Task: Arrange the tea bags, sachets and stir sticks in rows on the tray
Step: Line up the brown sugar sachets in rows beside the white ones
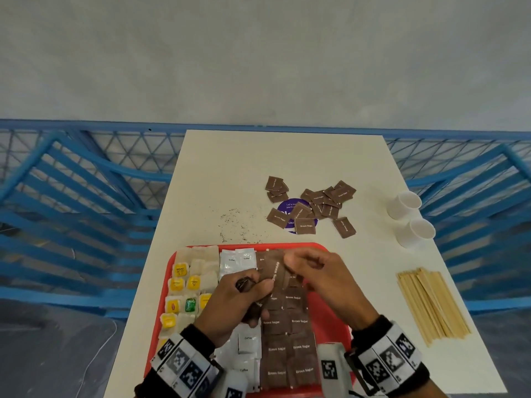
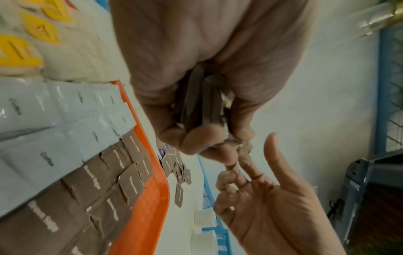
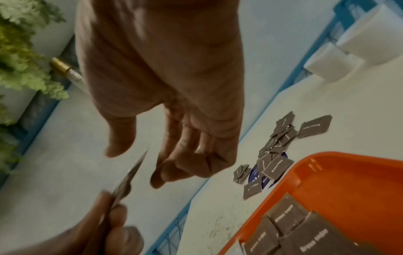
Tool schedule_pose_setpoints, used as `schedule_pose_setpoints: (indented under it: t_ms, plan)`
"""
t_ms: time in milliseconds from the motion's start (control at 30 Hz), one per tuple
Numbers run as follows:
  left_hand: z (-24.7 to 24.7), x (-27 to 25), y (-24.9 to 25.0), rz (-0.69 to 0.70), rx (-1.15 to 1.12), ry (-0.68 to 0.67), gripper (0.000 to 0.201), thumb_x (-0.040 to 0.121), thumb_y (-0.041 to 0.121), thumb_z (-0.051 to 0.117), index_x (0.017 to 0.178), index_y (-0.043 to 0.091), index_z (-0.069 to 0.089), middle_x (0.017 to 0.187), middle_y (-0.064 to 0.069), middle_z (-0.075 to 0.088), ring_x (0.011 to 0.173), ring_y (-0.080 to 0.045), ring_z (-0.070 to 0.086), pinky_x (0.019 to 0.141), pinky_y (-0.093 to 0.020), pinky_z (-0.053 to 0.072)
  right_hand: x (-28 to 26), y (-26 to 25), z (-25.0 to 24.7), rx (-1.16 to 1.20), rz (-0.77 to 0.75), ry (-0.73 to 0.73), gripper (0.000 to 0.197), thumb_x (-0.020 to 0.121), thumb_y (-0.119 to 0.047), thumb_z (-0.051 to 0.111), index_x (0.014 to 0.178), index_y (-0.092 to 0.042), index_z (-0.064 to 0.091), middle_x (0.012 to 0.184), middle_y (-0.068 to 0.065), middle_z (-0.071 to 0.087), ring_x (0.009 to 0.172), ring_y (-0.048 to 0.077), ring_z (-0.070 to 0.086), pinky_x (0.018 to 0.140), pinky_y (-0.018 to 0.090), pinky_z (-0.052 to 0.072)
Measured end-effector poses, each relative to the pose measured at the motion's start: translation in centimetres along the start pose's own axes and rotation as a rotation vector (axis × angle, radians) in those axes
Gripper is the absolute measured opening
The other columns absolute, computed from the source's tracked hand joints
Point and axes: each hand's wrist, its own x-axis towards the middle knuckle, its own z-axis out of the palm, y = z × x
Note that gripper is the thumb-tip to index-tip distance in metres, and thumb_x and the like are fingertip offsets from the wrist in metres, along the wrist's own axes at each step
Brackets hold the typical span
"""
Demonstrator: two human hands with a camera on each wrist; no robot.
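Note:
A red tray point(image 1: 330, 317) lies at the near table edge. On it, yellow-tagged tea bags point(image 1: 186, 282) fill the left, white coffee sachets point(image 1: 238, 259) the middle, and brown sugar sachets point(image 1: 287, 334) lie in rows on the right. My left hand point(image 1: 258, 285) hovers over the tray and grips a small stack of brown sugar sachets point(image 2: 202, 103), seen edge-on in the right wrist view point(image 3: 128, 177). My right hand point(image 1: 304, 265) hangs just beside that stack with loosely curled fingers point(image 3: 161, 176) and nothing in it. Wooden stir sticks point(image 1: 431, 303) lie in a pile on the table at the right.
Several loose brown sugar sachets point(image 1: 316, 205) lie scattered beyond the tray over a purple sticker point(image 1: 287, 209). Dark crumbs point(image 1: 235, 222) dot the table left of them. Two white paper cups point(image 1: 405, 203) stand at the right edge. Blue chairs point(image 1: 86, 196) flank the table.

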Motion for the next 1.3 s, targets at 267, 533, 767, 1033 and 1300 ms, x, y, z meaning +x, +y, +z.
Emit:
schedule_pose_setpoints:
  t_ms: [267,533,767,1033,1300]
  plan:
    - [-0.2,0.4,0.3,-0.008,0.096,-0.008,0.029,0.088,0.031,0.071,0.093,0.003,0.063,0.064,-0.013,0.065,0.051,-0.018,0.057,0.045,-0.025,0.044,-0.4,1.9,-0.9,-0.313,-0.007,-0.197,0.020,0.087,-0.029,0.075,0.081,-0.009,0.073,0.070,0.010,0.067,0.061,0.013,0.055,0.060,0.032,0.047]
    - [-0.3,1.7,-0.1,0.012,-0.006,0.046,0.026,0.090,0.021,0.071,0.083,-0.002,0.062,0.072,-0.020,0.063,0.056,-0.024,0.052,0.047,-0.025,0.035,0.0,2.7,-0.7,-0.429,-0.075,-0.114,0.026,0.085,-0.032,0.076,0.062,-0.022,0.069,0.048,-0.016,0.053,0.046,0.001,0.043,0.051,0.014,0.036]
    - [-0.3,2.0,-1.0,-0.022,-0.075,0.091,0.021,0.091,0.021,0.070,0.079,0.005,0.064,0.075,-0.018,0.066,0.055,-0.023,0.053,0.048,-0.024,0.036,0.5,3.9,-0.4,-0.658,-0.425,-0.013,0.052,0.092,-0.048,0.061,0.056,-0.024,0.032,0.050,-0.012,0.034,0.048,0.007,0.034,0.050,0.014,0.025]
    - [0.6,2.8,-2.4,-0.206,-0.422,0.147,0.018,0.087,0.025,0.071,0.087,0.011,0.060,0.070,-0.009,0.061,0.053,-0.018,0.054,0.042,-0.021,0.036,0.4,5.8,0.6,-0.086,0.056,-0.008,0.025,0.080,-0.039,0.076,0.088,-0.016,0.073,0.082,0.007,0.074,0.069,0.017,0.064,0.067,0.030,0.053]
    - [-1.7,2.3,-4.9,-0.293,-0.276,0.269,0.034,0.084,0.027,0.076,0.098,-0.002,0.066,0.081,-0.011,0.066,0.064,-0.022,0.063,0.047,-0.025,0.043,7.1,9.7,-3.5,-0.261,0.243,0.094,0.011,0.090,-0.019,0.071,0.081,-0.014,0.077,0.067,-0.005,0.071,0.059,0.005,0.055,0.063,0.021,0.043]
